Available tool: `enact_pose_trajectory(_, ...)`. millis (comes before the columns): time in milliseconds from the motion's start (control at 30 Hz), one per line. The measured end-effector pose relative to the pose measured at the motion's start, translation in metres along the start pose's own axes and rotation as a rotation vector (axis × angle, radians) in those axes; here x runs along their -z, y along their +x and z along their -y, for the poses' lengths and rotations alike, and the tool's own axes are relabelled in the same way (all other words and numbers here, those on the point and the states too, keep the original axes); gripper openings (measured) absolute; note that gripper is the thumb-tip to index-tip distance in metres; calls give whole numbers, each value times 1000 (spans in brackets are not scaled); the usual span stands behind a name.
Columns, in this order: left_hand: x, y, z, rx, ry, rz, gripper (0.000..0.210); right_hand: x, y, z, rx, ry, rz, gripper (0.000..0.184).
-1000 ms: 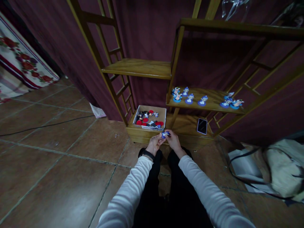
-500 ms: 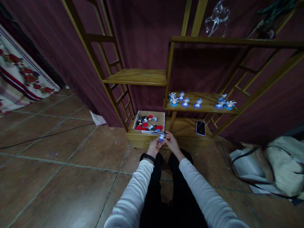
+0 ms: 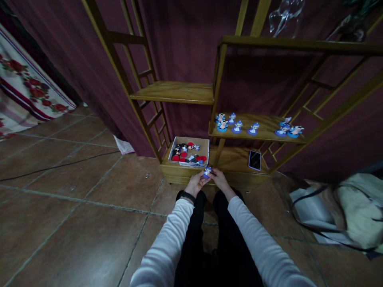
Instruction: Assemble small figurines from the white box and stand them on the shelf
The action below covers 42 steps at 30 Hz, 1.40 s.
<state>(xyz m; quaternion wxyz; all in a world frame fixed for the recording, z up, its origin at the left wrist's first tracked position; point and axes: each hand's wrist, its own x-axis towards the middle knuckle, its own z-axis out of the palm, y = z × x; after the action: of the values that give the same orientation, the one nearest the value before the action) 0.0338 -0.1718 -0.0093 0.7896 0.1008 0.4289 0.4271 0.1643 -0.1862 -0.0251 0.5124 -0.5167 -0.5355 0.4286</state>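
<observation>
A small purple-and-white figurine (image 3: 207,172) is held between both hands, in front of the bottom shelf's edge. My left hand (image 3: 196,182) is closed on it from the left, and my right hand (image 3: 220,179) grips it from the right. Just beyond the hands, an open cardboard box (image 3: 204,145) stands on the bottom shelf. Several figurines with red, black and white parts lie jumbled inside it. On the shelf up to the right, similar purple figurines (image 3: 253,128) and blue-based ones (image 3: 222,126) stand in groups at its left, middle and right.
A phone (image 3: 255,160) lies on the bottom shelf (image 3: 231,157). Higher up is a bare wooden shelf (image 3: 176,92) on the left, and a clear glass ornament (image 3: 285,18) at upper right. A pale bag (image 3: 359,211) rests on the tiled floor to the right; a cable (image 3: 60,164) runs across the left.
The view has shifted a little, so the shelves appear slightly higher and further right. Both hands still hold the figurine, which sits slightly further right in view.
</observation>
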Motion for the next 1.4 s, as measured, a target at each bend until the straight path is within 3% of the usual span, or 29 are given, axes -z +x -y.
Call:
enact_pose_trajectory(433,0,3,2,16,-1,1,7,4,3,-4,34,-173,13,19)
enact_pose_trajectory(833,-2,-6,1,-54,-40,6,7,-4,-12,9,-228,376,-25,39)
enact_pose_trajectory(1100,-8,-16,9,-284,166,4,7,-4,-7,2,-282,337,-86,40)
enact_pose_trajectory(1400,-10,-23,16,-586,571,-77,20,1,-6,0,-304,399,-85,35)
